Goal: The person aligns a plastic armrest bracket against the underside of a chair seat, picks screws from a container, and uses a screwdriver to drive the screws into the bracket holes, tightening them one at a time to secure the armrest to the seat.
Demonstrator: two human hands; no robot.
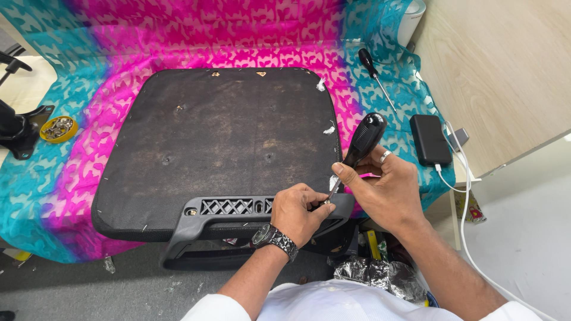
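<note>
Far left there's a black metal bracket [15,128], partly cut off by the frame edge, and right beside it one small round yellow dish [58,128] holding a little heap of silvery screws, too small to count. Everything sits on a bright pink and turquoise patterned cloth [77,178].

Middle of the shot is one upturned chair seat with a dark fabric underside [220,142], and a black plastic armrest bracket [229,217] is sitting along its near edge, one screw visible at its left end.

Left hand [297,211], with a wristwatch, is pinching at the bracket's right end, fingertips closed around the spot where the tool tip lands; the screw itself is hidden there. Right hand [386,190] is wrapped around the big black-handled screwdriver [363,142], which stands tilted with its tip down at that corner.

So two screwdrivers total: the second, a slim black-handled screwdriver [375,74], lies loose on the cloth further back. Right of that, one black power bank [429,139] with a white cable [464,178] trailing off the table edge. Some crinkled foil [380,276] is below, half hidden.
</note>
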